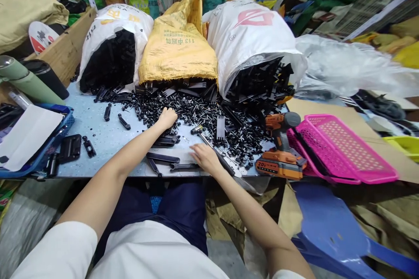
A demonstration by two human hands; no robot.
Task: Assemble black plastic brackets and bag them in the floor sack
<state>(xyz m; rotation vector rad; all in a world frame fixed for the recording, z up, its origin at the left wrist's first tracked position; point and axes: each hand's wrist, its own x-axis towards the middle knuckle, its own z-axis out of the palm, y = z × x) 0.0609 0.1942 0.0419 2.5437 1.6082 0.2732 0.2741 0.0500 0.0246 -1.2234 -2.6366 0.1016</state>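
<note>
My left hand (167, 117) reaches into a heap of small black plastic pieces (196, 115) spread over the light blue table (98, 133); its fingers curl down into the pile, and what they hold is hidden. My right hand (205, 158) rests near the table's front edge, fingers bent over a long black strip (183, 166). A few more black strips (163, 157) lie between the two hands. A hammer (209, 146) lies just beyond the right hand.
Three sacks, white (111, 43), yellow (178, 39) and white (252, 35), spill black parts at the back. An orange cordless drill (279, 148) and pink baskets (340, 148) sit right. A blue tray (36, 144) and a green bottle (26, 80) are left; a blue chair (330, 226) stands lower right.
</note>
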